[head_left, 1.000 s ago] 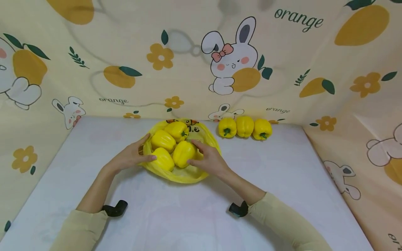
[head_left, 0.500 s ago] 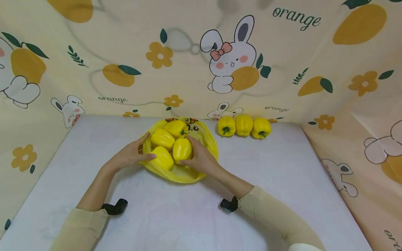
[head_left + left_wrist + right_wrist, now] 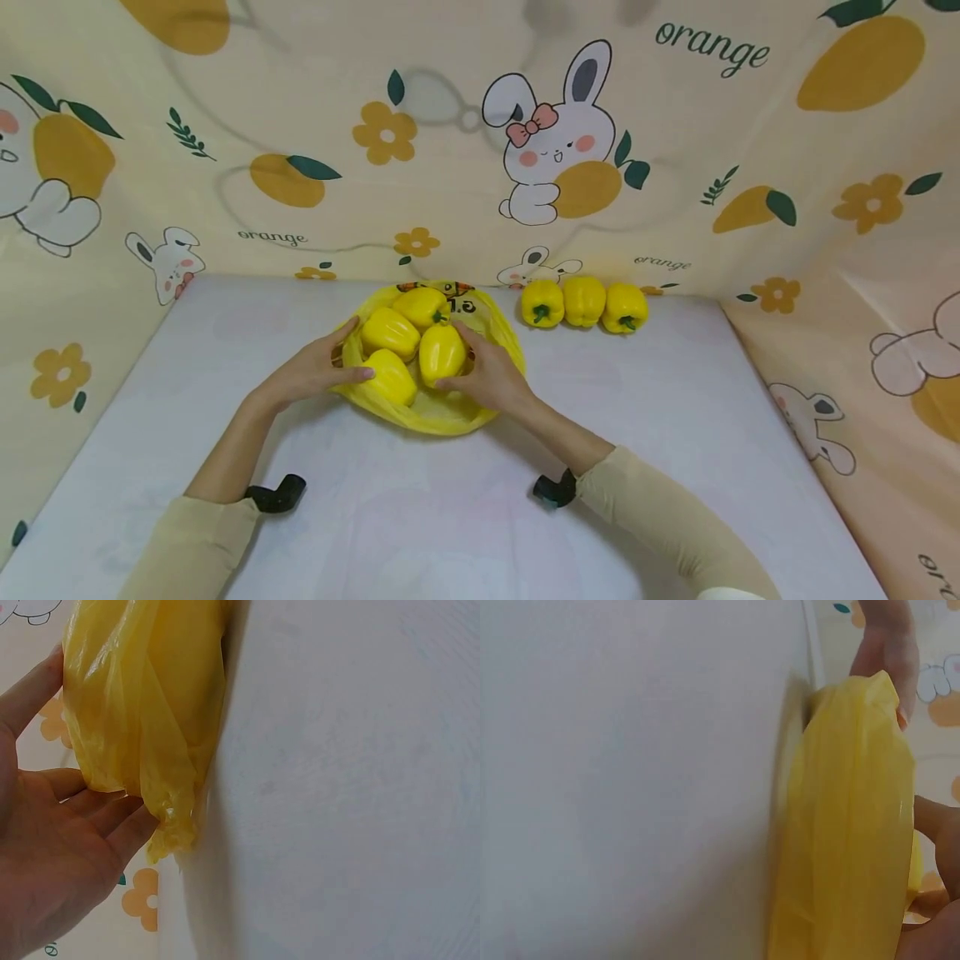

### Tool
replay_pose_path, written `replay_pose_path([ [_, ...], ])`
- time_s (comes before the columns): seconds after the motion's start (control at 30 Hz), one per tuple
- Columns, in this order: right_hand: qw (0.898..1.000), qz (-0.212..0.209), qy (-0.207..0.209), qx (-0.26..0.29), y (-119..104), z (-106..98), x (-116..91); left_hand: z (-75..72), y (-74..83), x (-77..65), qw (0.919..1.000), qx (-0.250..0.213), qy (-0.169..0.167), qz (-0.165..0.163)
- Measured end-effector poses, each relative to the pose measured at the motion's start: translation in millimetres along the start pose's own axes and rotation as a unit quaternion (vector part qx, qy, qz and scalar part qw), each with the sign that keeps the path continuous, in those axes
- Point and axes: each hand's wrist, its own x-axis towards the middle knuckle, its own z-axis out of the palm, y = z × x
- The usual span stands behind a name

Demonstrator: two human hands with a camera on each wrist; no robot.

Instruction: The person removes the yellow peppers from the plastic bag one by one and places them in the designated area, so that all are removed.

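A yellow plastic bag (image 3: pixel 431 423) stands on the table with its mouth spread wide, several yellow bell peppers inside. My right hand (image 3: pixel 497 377) reaches into the mouth and grips one bell pepper (image 3: pixel 442 354) between thumb and fingers, at the right of the group. At the bag's left side my left hand (image 3: pixel 309 368) holds the rim, its thumb over the edge beside the front-left pepper (image 3: pixel 392 379). The left wrist view has its fingers against the outside of the bag (image 3: pixel 142 697). From the right wrist, the bag wall (image 3: pixel 847 825) hides most of the contents.
Three more yellow bell peppers (image 3: pixel 584 302) sit in a row at the back of the white table (image 3: pixel 420 517), right of the bag. A patterned cloth (image 3: pixel 450 192) rises behind the table and along both sides.
My right hand has shifted the gripped bell pepper slightly away from me inside the bag, settling it near the back pepper. My left hand stays at the bag's rim.
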Motion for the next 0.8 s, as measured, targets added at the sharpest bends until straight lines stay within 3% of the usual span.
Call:
replay_pose_path([
  [0.3,0.998,-0.021,0.031,0.044,3.9,-18.9,-0.9,1.0,2.6,0.4,0.9999,0.011,0.001,-0.008],
  [0.57,0.997,-0.043,0.048,0.036,13.2,-39.5,-1.1,-0.7,2.5,-2.2,0.9999,0.005,0.009,-0.012],
  [0.8,0.997,-0.031,0.050,0.055,25.3,-56.4,-6.4,0.0,3.7,-2.2,1.0000,0.001,0.010,-0.002],
])
